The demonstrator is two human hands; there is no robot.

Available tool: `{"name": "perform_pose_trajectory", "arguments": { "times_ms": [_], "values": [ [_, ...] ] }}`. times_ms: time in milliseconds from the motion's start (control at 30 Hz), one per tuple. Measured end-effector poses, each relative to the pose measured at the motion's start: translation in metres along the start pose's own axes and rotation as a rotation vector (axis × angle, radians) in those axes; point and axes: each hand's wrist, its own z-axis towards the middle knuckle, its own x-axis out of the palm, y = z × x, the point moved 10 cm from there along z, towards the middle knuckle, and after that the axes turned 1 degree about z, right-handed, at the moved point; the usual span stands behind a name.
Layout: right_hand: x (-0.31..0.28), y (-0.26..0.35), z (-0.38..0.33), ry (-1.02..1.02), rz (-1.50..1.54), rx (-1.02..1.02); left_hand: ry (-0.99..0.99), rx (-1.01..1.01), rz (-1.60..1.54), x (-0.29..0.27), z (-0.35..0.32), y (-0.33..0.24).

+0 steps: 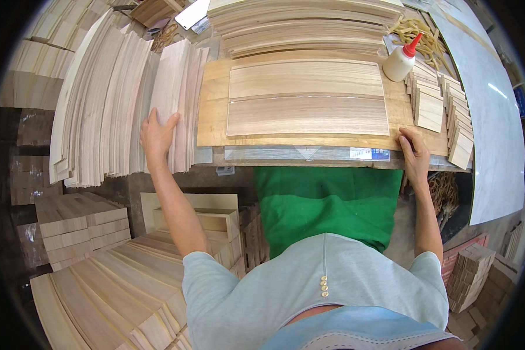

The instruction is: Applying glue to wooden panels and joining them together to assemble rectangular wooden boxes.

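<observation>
My left hand (158,137) lies on the near end of a leaning pile of thin pale boards (170,79), thumb and fingers spread apart. On a flat wooden work board (213,116) in front of me, two thin wooden panels lie edge to edge: a far panel (303,79) and a near panel (306,115). A whitish line runs along their seam. My right hand (415,154) rests at the work board's near right edge, fingers loosely bent and apart, with nothing visible in them. Beyond it stands a white squeeze bottle (399,63) with a red nozzle.
Long boards (303,29) are stacked at the back. Small wooden slats (429,105) overlap at the right, near a heap of tan rubber bands (423,41). More thin boards (99,99) lean at the left. Below left are stacked planks (111,291). A grey sheet (487,116) borders the right.
</observation>
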Motion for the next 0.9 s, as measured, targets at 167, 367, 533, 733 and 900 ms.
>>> {"name": "perform_pose_trajectory", "arguments": {
  "times_ms": [167,367,533,733,900],
  "values": [
    [0.000,0.005,-0.002,-0.055,-0.040,-0.057,-0.001,0.021,-0.038,-0.005,0.001,-0.005],
    [-0.002,0.017,-0.004,-0.116,-0.058,-0.122,-0.055,0.053,-0.070,-0.008,0.002,-0.005],
    [-0.002,0.016,-0.007,-0.150,-0.040,-0.124,-0.057,0.040,-0.090,-0.011,0.000,-0.008],
    [-0.003,0.019,-0.007,-0.170,-0.047,-0.144,-0.082,0.060,-0.061,-0.006,0.000,-0.004],
    [-0.002,0.019,-0.008,-0.179,-0.040,-0.149,-0.076,0.070,-0.046,-0.007,0.000,-0.004]
  ]
}}
